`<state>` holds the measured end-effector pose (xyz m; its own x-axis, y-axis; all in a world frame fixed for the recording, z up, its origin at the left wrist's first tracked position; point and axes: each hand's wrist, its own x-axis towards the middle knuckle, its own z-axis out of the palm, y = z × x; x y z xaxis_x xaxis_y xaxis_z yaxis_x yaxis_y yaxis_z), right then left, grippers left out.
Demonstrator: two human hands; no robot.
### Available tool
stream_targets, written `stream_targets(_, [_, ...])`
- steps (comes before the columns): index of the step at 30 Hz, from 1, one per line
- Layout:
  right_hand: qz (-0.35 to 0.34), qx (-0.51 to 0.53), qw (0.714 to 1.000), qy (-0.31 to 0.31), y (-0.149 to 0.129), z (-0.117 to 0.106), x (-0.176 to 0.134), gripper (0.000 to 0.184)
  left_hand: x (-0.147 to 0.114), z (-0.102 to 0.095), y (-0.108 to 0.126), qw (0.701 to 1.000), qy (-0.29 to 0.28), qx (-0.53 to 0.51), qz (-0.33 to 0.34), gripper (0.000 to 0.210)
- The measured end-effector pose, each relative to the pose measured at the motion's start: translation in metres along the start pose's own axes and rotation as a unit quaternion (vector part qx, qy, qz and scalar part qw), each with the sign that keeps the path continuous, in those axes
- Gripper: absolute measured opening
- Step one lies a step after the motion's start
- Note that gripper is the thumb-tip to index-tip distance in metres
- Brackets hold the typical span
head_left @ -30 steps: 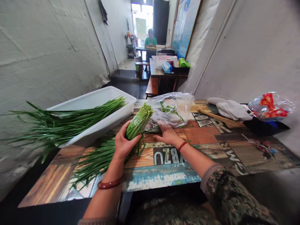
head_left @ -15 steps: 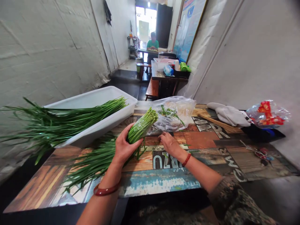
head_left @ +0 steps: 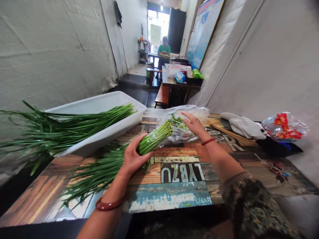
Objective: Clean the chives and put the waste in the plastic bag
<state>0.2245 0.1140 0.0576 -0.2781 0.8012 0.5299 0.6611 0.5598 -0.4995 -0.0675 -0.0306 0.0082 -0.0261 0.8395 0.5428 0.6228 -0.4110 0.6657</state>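
Left hand [head_left: 132, 154] clamped around green bundle [head_left: 155, 137], right hand [head_left: 195, 125] loosely spread
Held near centre, pale ends toward two o'clock; right hand over plastic bag [head_left: 183, 134] there, contact unclear; white tub [head_left: 124, 127] at ten o'clock

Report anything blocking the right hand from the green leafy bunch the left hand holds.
Nothing visible blocks the right hand; loose green scraps show at the crumpled clear plastic bag, near the bunch.
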Motion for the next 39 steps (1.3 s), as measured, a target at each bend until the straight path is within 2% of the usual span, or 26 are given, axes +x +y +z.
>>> stream_targets(3, [0.056, 0.066, 0.992, 0.092, -0.008, -0.011, -0.031, 0.034, 0.000, 0.000, 0.002, 1.000, 0.001, 0.000, 0.002, 0.063])
stream_targets(4, [0.074, 0.084, 0.989, 0.093, -0.013, -0.014, -0.047, 0.033, 0.001, 0.000, 0.003, 1.000, 0.001, -0.001, 0.002, 0.062])
stream_targets(7, [0.094, 0.118, 0.988, -0.015, -0.028, -0.019, -0.101, 0.033, 0.001, 0.000, 0.007, 1.000, 0.001, -0.004, 0.000, 0.061])
stream_targets(10, [0.037, 0.056, 0.990, -0.123, -0.032, -0.016, -0.152, 0.034, 0.002, 0.000, 0.009, 1.000, -0.002, -0.004, -0.005, 0.062])
stream_targets(13, [-0.008, -0.062, 0.984, -0.169, -0.029, -0.010, -0.188, 0.063, 0.002, -0.002, 0.011, 1.000, -0.002, -0.004, -0.018, 0.063])
stream_targets(15, [-0.024, -0.117, 0.976, -0.183, -0.031, -0.004, -0.200, 0.083, 0.003, -0.003, 0.012, 1.000, 0.001, -0.004, -0.026, 0.064])
stream_targets(17, [-0.046, -0.136, 0.971, -0.194, -0.040, 0.007, -0.202, 0.094, 0.004, -0.004, 0.011, 0.999, 0.009, -0.002, -0.033, 0.065])
stream_targets(20, [-0.080, -0.119, 0.968, -0.208, -0.062, 0.029, -0.188, 0.098, 0.004, -0.005, 0.010, 0.999, 0.019, 0.005, -0.040, 0.065])
stream_targets(25, [-0.123, -0.084, 0.968, -0.201, -0.076, 0.075, -0.137, 0.076, 0.004, -0.005, 0.006, 0.999, 0.017, 0.022, -0.029, 0.064])
stream_targets(27, [-0.114, -0.083, 0.974, -0.176, -0.072, 0.092, -0.115, 0.070, 0.005, -0.005, 0.005, 0.999, 0.011, 0.027, -0.021, 0.064])
stream_targets(30, [-0.096, -0.067, 0.982, -0.151, -0.064, 0.110, -0.091, 0.048, 0.006, -0.005, 0.004, 0.999, 0.005, 0.030, -0.013, 0.063])
stream_targets(32, [-0.105, -0.052, 0.981, -0.152, -0.060, 0.112, -0.089, 0.039, 0.006, -0.005, 0.004, 0.999, 0.008, 0.032, -0.012, 0.062])
stream_targets(34, [-0.126, -0.042, 0.978, -0.158, -0.058, 0.105, -0.099, 0.039, 0.006, -0.006, 0.004, 0.999, 0.009, 0.032, -0.012, 0.063])
stream_targets(37, [-0.155, -0.020, 0.973, -0.168, -0.054, 0.079, -0.128, 0.038, 0.005, -0.005, 0.005, 1.000, 0.003, 0.024, -0.017, 0.062])
stream_targets(39, [-0.128, -0.007, 0.982, -0.142, -0.045, 0.057, -0.146, 0.034, 0.005, -0.004, 0.006, 1.000, 0.000, 0.017, -0.019, 0.062])
